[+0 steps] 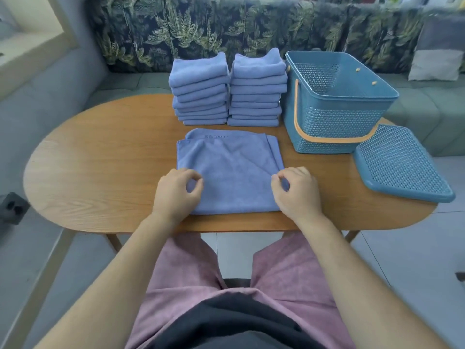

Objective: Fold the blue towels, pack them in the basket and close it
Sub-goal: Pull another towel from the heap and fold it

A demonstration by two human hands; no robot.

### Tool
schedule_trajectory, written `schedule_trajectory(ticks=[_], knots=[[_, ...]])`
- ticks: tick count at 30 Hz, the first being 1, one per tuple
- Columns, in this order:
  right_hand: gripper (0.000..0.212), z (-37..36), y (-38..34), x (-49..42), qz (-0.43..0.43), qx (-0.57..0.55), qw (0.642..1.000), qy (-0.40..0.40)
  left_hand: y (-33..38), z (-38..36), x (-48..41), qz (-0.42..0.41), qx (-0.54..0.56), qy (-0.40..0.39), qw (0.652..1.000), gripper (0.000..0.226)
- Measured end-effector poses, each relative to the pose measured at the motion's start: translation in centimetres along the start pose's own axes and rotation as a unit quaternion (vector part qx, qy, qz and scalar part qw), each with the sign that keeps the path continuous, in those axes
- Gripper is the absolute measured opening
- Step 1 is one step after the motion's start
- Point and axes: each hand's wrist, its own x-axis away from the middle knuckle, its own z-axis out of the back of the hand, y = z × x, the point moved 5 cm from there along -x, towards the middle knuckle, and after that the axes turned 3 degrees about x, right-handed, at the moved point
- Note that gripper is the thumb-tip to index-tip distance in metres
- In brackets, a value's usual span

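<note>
Hands [177, 191] [297, 190] pinch towel [231, 167] on wooden table [113, 159] before apparent sofa [226, 34].

You had two stacks of folded blue towels at the far side. The left stack [200, 89] showed about eight folded towels and the right stack [256, 89] about nine, though the lower folds ran together and an exact count could not be made. One flat towel [231, 167] lay near you. At the right stood one perforated blue basket [334, 122] with one orange handle [297, 109], and one lid [402, 162] lay at the near right. One wooden table [113, 152] bore them all. Two hands were in view: your left hand [176, 192] and right hand [297, 190].
</note>
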Motion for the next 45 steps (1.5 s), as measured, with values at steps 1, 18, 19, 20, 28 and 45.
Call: schedule_trajectory(ticks=[1, 18, 19, 20, 28, 45], knots=[[0.025, -1.2, -1.0, -0.9, 0.007, 0.03, 0.999, -0.042, 0.5, -1.2, -0.9, -0.015, -0.017, -0.026, 0.999, 0.03], [0.056, -4.7, -4.6, 1.7, 0.0, 0.126, 0.958, -0.258, 2.6, -4.9, 1.5, -0.004, -0.149, -0.12, 0.982, 0.068], [0.052, -5.0, -4.8, 0.3, 0.009, 0.12, 0.963, -0.239, 2.7, -5.2, 0.2, -0.009, -0.146, -0.113, 0.983, 0.065], [0.051, -5.7, -4.9, -0.9, 0.014, 0.117, 0.964, -0.24, 2.6, -5.6, -1.1, -0.009, -0.14, -0.12, 0.983, 0.063], [0.058, -8.2, -3.7, -0.1, 0.015, 0.117, 0.944, -0.309, 0.8, -7.0, -1.7, 0.018, -0.122, -0.174, 0.977, 0.063], [0.03, -7.9, 1.7, -6.5, -0.035, -0.09, 0.995, -0.026, -0.3, -7.7, -7.7, -0.042, -0.123, -0.079, 0.988, 0.038]])
